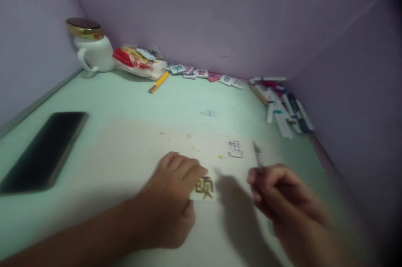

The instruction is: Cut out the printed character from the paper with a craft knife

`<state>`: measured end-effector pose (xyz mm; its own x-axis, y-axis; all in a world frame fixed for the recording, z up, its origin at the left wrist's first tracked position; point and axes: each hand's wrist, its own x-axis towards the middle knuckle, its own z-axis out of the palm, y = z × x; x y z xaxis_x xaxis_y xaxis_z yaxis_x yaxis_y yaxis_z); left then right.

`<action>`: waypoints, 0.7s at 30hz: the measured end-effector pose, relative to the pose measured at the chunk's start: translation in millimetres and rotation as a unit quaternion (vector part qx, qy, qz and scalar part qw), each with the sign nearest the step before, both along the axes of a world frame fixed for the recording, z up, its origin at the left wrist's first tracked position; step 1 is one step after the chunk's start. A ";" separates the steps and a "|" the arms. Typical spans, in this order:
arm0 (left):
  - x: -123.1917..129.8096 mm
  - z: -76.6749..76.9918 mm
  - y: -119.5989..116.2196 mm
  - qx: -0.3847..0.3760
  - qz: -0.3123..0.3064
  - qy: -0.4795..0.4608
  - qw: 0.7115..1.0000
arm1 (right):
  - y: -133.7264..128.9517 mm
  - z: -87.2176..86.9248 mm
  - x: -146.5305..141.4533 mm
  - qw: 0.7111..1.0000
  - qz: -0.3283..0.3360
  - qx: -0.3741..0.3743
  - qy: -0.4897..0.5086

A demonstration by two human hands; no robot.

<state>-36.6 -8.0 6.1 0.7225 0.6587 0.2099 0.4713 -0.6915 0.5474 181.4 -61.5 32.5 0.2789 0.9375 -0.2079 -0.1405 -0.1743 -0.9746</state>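
My left hand (174, 200) is closed at the left edge of a small white card (204, 198) bearing an olive-yellow Chinese character, holding it against the table. Part of the card lies hidden beneath the fingers. Over the table to the right, my right hand (279, 200) grips a craft knife (258, 151) with a pointed metal blade, its tip upward and away from the card. Between the hands and a little farther off, a purple handwritten character (235, 149) shows on the pale surface. Small yellow scraps (220, 156) are scattered around it.
A black phone (47, 151) lies at left. A white mug (96, 53) topped by a gold-rimmed lid (84, 28), a red-and-white packet (138, 63), a yellow cutter (159, 82) and several character cards (201, 73) line the back wall. Markers (279, 110) pile at back right.
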 end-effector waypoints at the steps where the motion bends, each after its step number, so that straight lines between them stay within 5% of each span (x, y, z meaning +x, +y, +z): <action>1: -1.3 -1.1 1.1 0.003 -0.011 -0.006 1.000 | 0.7 1.1 -1.1 1.000 -0.002 0.006 0.011; 8: -4.6 -3.5 6.6 0.016 0.000 -0.021 1.000 | 4.3 8.0 0.3 0.994 0.057 0.065 0.075; 12: -2.8 -2.4 8.2 0.007 -0.005 -0.021 1.000 | -5.3 3.3 1.1 0.996 0.082 0.006 0.028; 21: 2.8 -3.4 6.7 0.000 0.039 -0.019 0.999 | -20.8 -26.8 4.4 0.993 -0.057 -0.074 -0.069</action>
